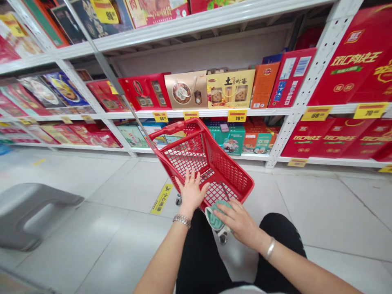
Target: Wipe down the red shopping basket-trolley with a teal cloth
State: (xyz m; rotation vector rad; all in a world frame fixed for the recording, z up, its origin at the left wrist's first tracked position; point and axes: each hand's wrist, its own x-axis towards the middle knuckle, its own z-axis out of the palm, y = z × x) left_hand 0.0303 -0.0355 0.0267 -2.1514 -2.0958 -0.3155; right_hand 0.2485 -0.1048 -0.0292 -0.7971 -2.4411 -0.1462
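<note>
In the head view a red plastic shopping cart (245, 179) with lattice sides stands in front of my knees. My left hand (192, 192) is stretched out over the cart's near side, fingers spread, with nothing in it. Whether its palm touches the rim is hidden. A green cloth with white edges (216, 219) is bunched over the near rim of the cart. My right hand (239, 220) presses it against the rim, its fingers curled over the cloth. Through the lattice floor of the cart the tiles show.
White shelves (202, 113) with boxed goods and yellow price tags run behind the cart. A grey plastic stool (39, 204) stands at left. A metal pole (105, 65) rises from the cart's handle side. A yellow floor sticker (161, 199) lies on the tiles.
</note>
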